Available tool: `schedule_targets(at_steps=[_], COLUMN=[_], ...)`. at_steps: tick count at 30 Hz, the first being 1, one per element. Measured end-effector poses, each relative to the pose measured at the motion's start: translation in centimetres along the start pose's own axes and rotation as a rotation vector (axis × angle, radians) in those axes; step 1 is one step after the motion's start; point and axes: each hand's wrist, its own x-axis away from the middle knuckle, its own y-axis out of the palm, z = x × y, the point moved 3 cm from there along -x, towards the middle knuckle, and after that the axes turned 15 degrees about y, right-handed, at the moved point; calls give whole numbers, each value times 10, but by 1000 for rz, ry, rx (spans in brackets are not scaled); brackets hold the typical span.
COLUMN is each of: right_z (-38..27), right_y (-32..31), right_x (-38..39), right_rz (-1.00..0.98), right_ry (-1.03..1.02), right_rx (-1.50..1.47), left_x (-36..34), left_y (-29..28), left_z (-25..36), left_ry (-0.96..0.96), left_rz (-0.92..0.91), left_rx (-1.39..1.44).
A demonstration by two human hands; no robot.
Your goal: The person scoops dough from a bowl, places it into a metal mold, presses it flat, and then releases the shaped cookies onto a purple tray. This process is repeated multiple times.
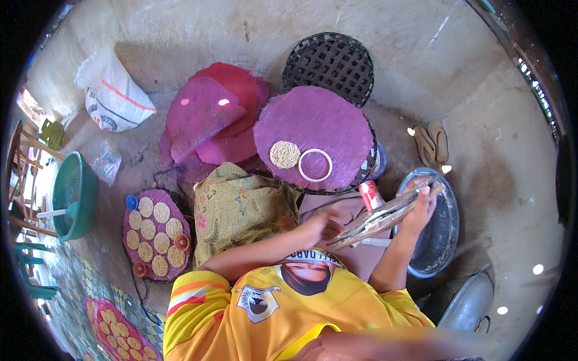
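My right hand (pixel 423 207) grips the upper right end of a worn, flat wooden board (pixel 385 216), tilted over my lap. A red can (pixel 371 195) shows just behind the board; whether it touches is unclear. Close to the board's lower left end is my left hand (pixel 323 226), its fingers curled in; what they hold, if anything, is hidden. A pale, flat strip (pixel 374 242) sticks out below the board. Ahead lies a round purple mesh mat (pixel 313 120) on a dark woven base. It bears a round of pale, noodle-like strands (pixel 284 154) and a white ring (pixel 330 166).
More purple and red mats (pixel 208 114) lie to the left. Another mat (pixel 127 234) carries several noodle rounds. A green basin (pixel 75 195), white sack (pixel 117 99), dark lattice tray (pixel 328 63), blue-rimmed basin (pixel 442 240), metal pan (pixel 466 304) and sandals (pixel 431 144) stand around me.
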Motion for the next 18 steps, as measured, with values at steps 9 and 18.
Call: schedule_targets(at_steps=[9, 18], right_z=[-13, -8], right_y=[-35, -54], right_x=[2, 5], right_rz=[126, 94], right_ry=[-72, -43], right_rx=[-175, -226], left_x=[7, -45], left_y=[-51, -135], left_z=[74, 181], left_ry=[583, 389], left_rz=[462, 596], left_rx=[51, -205])
